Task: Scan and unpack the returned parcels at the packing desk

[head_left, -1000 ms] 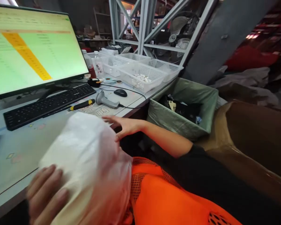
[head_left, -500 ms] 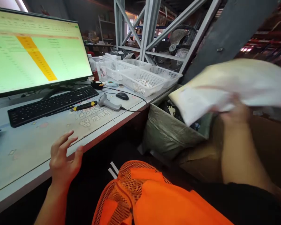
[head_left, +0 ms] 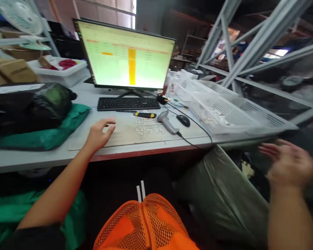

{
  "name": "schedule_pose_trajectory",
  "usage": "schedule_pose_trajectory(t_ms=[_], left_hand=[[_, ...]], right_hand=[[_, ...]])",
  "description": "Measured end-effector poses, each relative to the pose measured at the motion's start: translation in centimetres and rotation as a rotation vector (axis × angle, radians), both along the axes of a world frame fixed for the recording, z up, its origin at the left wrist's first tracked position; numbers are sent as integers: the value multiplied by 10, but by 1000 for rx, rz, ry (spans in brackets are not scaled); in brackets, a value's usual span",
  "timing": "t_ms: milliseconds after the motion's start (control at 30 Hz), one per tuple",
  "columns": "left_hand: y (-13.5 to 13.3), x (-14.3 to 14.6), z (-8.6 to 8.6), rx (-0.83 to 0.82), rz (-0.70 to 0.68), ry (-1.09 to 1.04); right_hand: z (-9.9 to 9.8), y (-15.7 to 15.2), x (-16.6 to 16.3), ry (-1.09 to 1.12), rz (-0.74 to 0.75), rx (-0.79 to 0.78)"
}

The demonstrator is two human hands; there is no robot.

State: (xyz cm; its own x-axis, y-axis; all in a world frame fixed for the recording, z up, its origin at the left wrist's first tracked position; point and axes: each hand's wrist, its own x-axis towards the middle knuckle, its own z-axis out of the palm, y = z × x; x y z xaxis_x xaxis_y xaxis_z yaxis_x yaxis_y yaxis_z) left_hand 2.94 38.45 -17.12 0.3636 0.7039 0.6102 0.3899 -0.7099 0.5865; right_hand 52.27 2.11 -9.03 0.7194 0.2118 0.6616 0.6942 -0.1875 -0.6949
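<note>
My left hand (head_left: 100,133) hovers over the front of the grey desk (head_left: 67,154), fingers loosely curled and apart, holding nothing. It is nearest the printed desk mat (head_left: 146,130), left of a yellow-and-black utility knife (head_left: 145,115). My right hand (head_left: 287,163) is blurred, out to the right over a green-lined bin (head_left: 224,194), its fingers spread and empty. An orange mesh vest (head_left: 143,225) covers my chest at the bottom.
A monitor (head_left: 125,57), a black keyboard (head_left: 127,103), a grey barcode scanner (head_left: 167,122) and a mouse (head_left: 183,120) stand on the desk. White mesh baskets (head_left: 224,111) line the right. Green and black bagged parcels (head_left: 33,114) lie at the left. Grey steel racking (head_left: 250,45) rises behind.
The white bagged parcel that my right hand carried to the right has left it and is out of sight. The view has swung left. My left hand has moved onto the desk.
</note>
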Motion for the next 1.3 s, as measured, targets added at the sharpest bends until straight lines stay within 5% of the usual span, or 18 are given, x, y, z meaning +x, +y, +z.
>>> schedule_pose_trajectory(t_ms=[200,333,500,667,1300], left_hand=[[70,11,10,-224,255,110],[118,14,8,-255,384,148],[167,28,-2,-258,488,191],[196,40,-14,-281,486,248],[188,54,-23,-216,549,380]], right_hand=[[-41,221,18,-139,414,-534],[-74,289,32,-273,501,-632],[-111,300,52,-395,489,-609],[-122,299,54,-419,418,-618],[-120,302,61,-276,391,-629]])
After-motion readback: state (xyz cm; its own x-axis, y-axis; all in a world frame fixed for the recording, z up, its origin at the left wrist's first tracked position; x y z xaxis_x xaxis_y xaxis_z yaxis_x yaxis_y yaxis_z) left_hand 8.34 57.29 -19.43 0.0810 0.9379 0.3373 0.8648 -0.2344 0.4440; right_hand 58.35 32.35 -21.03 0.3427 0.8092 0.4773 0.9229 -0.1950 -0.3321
